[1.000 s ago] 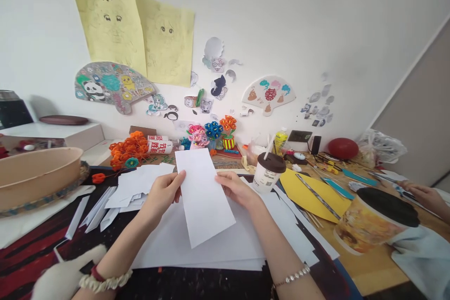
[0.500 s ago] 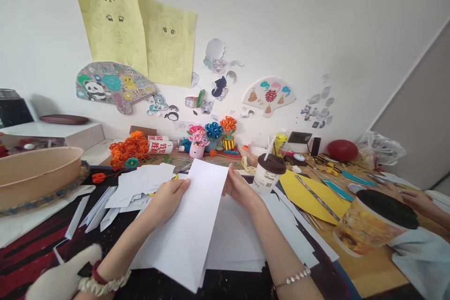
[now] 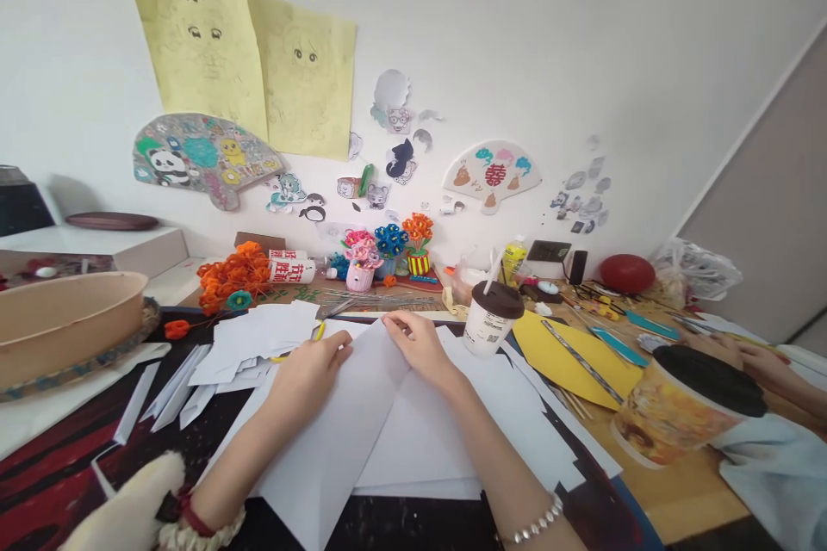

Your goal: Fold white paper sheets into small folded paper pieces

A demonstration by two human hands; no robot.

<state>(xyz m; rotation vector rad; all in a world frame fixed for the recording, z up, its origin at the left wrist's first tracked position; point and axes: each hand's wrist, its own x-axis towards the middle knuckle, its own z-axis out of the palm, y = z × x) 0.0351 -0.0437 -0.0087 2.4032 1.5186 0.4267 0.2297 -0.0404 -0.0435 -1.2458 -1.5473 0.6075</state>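
Note:
A white sheet of paper [image 3: 352,413] with a crease lies tilted in front of me, over more white sheets [image 3: 432,435]. My left hand [image 3: 314,370] is closed on its upper left edge, fingers curled. At the sheet's top corner, my right hand [image 3: 419,346] pinches the paper between thumb and fingers. A pile of cut white pieces [image 3: 249,340] lies left of my left hand, with something yellow partly showing beside it. Folded paper strips [image 3: 174,387] rest further left.
A lidded white cup [image 3: 488,323] with a straw stands beyond my right forearm. Yellow card [image 3: 575,353] and a patterned cup [image 3: 678,409] are to the right, near another person's hands [image 3: 743,357]. A beige basin [image 3: 71,318] sits at left.
The paper has tilted lower and spread wider, its top corner now under my right hand. My right hand has moved left onto that corner, and my left hand has shifted slightly down.

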